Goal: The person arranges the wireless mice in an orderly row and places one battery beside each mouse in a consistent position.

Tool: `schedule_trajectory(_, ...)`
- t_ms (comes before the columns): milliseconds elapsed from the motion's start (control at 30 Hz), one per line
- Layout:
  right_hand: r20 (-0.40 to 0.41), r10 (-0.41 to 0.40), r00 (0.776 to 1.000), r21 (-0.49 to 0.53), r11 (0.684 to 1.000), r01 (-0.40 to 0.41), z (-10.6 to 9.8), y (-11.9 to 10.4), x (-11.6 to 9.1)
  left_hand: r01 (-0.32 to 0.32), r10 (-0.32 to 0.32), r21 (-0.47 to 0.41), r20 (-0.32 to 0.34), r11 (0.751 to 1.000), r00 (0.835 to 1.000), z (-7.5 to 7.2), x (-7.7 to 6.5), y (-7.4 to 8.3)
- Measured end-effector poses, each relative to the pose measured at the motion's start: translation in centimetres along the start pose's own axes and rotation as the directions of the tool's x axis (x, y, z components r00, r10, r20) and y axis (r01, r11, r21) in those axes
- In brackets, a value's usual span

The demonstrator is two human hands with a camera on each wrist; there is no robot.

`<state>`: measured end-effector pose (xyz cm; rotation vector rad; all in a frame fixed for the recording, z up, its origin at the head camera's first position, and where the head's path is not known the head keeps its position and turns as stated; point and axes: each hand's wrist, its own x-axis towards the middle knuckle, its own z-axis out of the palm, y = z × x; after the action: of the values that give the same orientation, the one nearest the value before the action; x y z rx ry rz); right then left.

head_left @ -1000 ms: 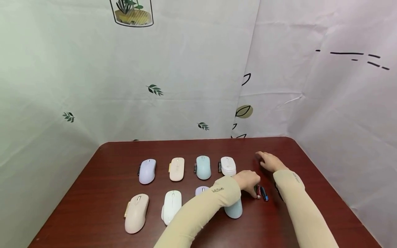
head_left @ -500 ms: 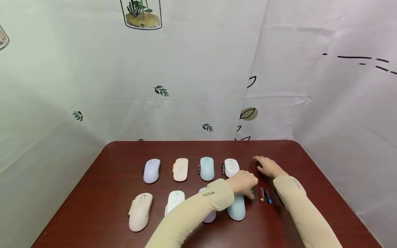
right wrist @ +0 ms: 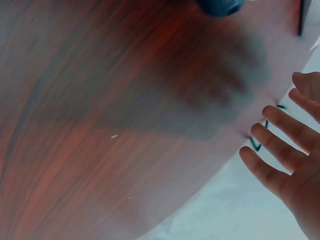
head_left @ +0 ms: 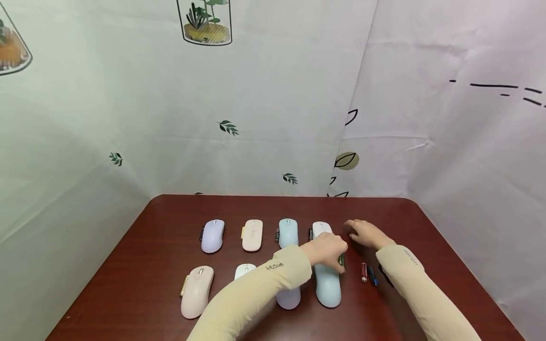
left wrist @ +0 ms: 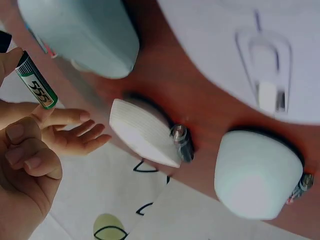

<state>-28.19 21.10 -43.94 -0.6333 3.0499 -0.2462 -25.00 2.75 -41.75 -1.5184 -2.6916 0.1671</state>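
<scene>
My left hand (head_left: 326,248) pinches a green battery (head_left: 341,259) between thumb and fingers, above the front light-blue mouse (head_left: 328,289). Close up in the left wrist view, the battery (left wrist: 37,82) has "555" on its label. Behind this hand lies a white mouse (head_left: 321,228), partly covered, with a dark battery at its left side. My right hand (head_left: 366,233) hovers over the table's right part, holding nothing; its fingers (right wrist: 275,145) are spread and relaxed in the right wrist view. A red battery (head_left: 364,272) and a blue battery (head_left: 373,276) lie in front of it.
More mice stand in two rows: lavender (head_left: 213,236), cream (head_left: 252,235) and light blue (head_left: 288,232) behind; beige (head_left: 197,292), white (head_left: 244,270) and lavender (head_left: 288,299) in front, the last two partly under my left sleeve. Small batteries lie beside several. A printed cloth (head_left: 277,94) surrounds the table (head_left: 128,293).
My left hand has lifted away leftward from the red and blue batteries with the green battery. The right hand has shifted slightly left. The head view has turned a little left.
</scene>
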Motion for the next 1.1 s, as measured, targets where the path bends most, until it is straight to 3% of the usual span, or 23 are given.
schedule_trajectory(367, -0.176, 0.067, 0.982, -0.036, 0.997, -0.074, 0.3, -3.8, 0.8, 0.045, -0.046, -0.015, -0.045, 0.999, 0.998, -1.3, -2.8, -1.9)
schedule_trajectory(700, -0.198, 0.067, 0.978, 0.000, 0.998, -0.068, -0.1, -7.2, 1.2, 0.060, -0.062, -0.026, -0.102, 0.998, 0.993, -0.8, -6.0, -3.7)
schedule_trajectory(867, -0.190, 0.029, 0.981, 0.001, 1.000, -0.029, -0.1, -9.1, 1.2, 0.062, -0.063, -0.011, -0.107, 0.998, 0.992, -0.3, -8.2, -4.3)
schedule_trajectory(1100, -0.223, -0.078, 0.972, 0.036, 0.995, 0.089, 0.0, -12.1, 1.1, 0.107, -0.110, -0.032, -0.119, 0.994, 0.987, 0.1, -12.1, -5.7)
